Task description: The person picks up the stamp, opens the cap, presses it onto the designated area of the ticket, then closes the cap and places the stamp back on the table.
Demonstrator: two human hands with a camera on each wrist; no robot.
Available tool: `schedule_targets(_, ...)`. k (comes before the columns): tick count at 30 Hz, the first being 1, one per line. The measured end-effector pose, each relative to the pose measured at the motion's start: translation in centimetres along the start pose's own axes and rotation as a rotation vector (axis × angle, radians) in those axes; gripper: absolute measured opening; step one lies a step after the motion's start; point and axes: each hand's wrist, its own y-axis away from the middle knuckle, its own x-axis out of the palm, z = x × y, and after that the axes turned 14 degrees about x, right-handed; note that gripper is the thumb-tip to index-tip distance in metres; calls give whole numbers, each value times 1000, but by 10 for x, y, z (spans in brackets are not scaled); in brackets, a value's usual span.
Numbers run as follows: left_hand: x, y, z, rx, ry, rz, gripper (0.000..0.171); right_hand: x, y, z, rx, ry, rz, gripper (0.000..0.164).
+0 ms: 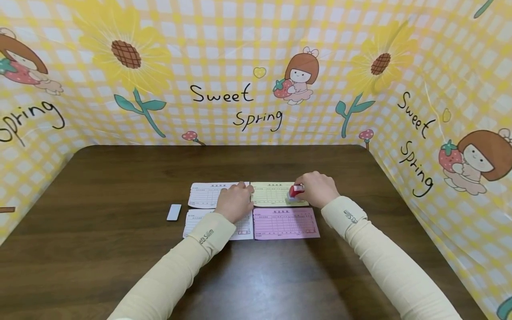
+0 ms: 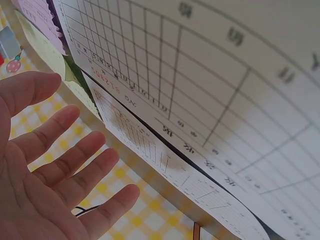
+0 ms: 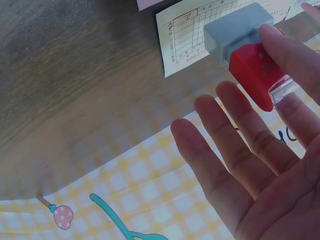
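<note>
My right hand (image 1: 320,189) pinches a red self-inking stamp (image 3: 257,75) between thumb and index finger, the other fingers extended. The stamp's grey base is over the right part of the yellow form (image 1: 266,195); whether it touches the paper, I cannot tell. A red mark shows near that form's corner in the right wrist view. My left hand (image 1: 235,202), fingers spread and holding nothing, is over the white forms, fingertips near the yellow form's left edge. It partly hides the upper white form (image 1: 202,195) and lower white form (image 1: 194,222). Nearest me on the right lies a pink form (image 1: 284,224).
A small pale rectangular block (image 1: 174,212) lies left of the forms on the dark wooden table (image 1: 120,249). A yellow checked cloth (image 1: 224,53) with flowers and cartoon figures stands around the table's back and sides.
</note>
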Motion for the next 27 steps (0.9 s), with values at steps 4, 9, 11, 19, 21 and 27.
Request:
schedule_targets(4,-1,1,1,-6,4,17,32,0,0,2,1,2,1,36)
schedule_targets(9,-2,2,3,-15,9,26,33,0,0,6,-3,2,0,36)
schedule_targets(11,-2,3,5,-15,9,21,33,0,0,8,-8,1,1,35)
schedule_targets(19,-2,7,11,-5,-22,-10,36,2,-1,11,-40,5,-21,35)
schedule_targets(21,-3,8,11,-10,-26,-3,37,2,-1,11,-44,2,-23,35)
schedule_targets(27,-5,11,13,-24,-30,6,37,2,-1,15,-48,2,-22,35)
